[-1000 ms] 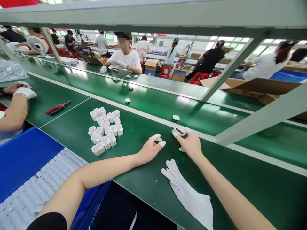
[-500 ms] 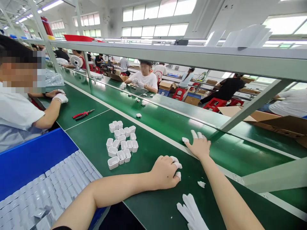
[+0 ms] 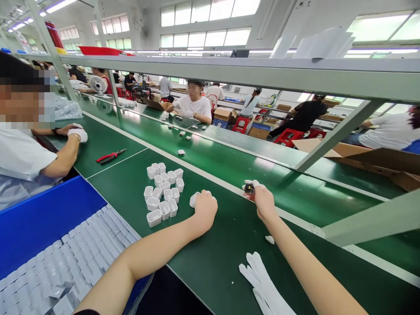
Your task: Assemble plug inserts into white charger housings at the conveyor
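Fingers of my left hand (image 3: 205, 211) are closed on a white plastic cup (image 3: 193, 200) at the right side of a group of similar cups (image 3: 153, 203) on the green bench. My right hand (image 3: 264, 202), with white finger covers, pinches a small electronic module (image 3: 249, 188) with dark parts and a yellow spot, over the white strip beside the conveyor. Its underside is hidden by my fingers. A white glove (image 3: 262, 280) lies on the bench between my forearms. A small crumpled white scrap (image 3: 270, 239) rests near my right forearm.
A blue bin (image 3: 65, 210) with rows of white parts stands at lower left. Red-handled pliers (image 3: 110, 156) lie further up the bench, near a seated co-worker (image 3: 26, 148). Small pieces sit along the green conveyor (image 3: 210, 159). A metal shelf beam (image 3: 210, 72) and slanted brace (image 3: 337, 135) cross ahead.
My left hand has moved left and taken a white cup from the group's right edge. My right hand has closed on the small module at the conveyor's edge and turned it. The view shifted slightly.
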Motion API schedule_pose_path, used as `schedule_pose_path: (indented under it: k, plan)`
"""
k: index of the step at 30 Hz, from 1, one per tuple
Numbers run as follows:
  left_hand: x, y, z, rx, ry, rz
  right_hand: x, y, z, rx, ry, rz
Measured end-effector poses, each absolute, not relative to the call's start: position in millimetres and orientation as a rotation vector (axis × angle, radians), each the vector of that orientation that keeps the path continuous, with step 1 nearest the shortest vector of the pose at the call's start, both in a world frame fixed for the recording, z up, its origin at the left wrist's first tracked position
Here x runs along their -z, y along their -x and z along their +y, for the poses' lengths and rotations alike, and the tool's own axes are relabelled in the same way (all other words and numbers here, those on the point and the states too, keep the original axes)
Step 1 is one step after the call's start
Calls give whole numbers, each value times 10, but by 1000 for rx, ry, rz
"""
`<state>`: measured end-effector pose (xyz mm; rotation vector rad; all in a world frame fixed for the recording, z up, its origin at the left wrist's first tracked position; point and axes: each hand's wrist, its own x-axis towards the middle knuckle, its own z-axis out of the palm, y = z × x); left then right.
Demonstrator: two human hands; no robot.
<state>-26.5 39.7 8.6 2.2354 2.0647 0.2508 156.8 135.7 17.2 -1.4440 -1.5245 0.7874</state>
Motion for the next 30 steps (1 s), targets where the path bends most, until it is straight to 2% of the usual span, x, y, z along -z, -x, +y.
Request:
schedule_pose_path:
  k: [4,9,11,18,25,30]
  plan:
    - [-62,217,359,-342,-2501,1636,-243,-1742,618,-1133,1314,-1300]
    - [101,32,224,-474,-2861,767,-313,-1922,-59,-1671,1035,-839]
    - [148,-28,161,-579,-2912,567,-310,-1975,-172,-1734,937,-737]
    - [32,-32,12,-1221,-2447,813,-228,-1994,-347,-1701,946,-770]
    - [-14,-139,-122,-1200,-2330,655,-159,-1871,-536,-1399,1169,-1080]
    - [-30,-146,-162,-1231,-1977,750,-263,-1883,-573,-1624,984,-1030]
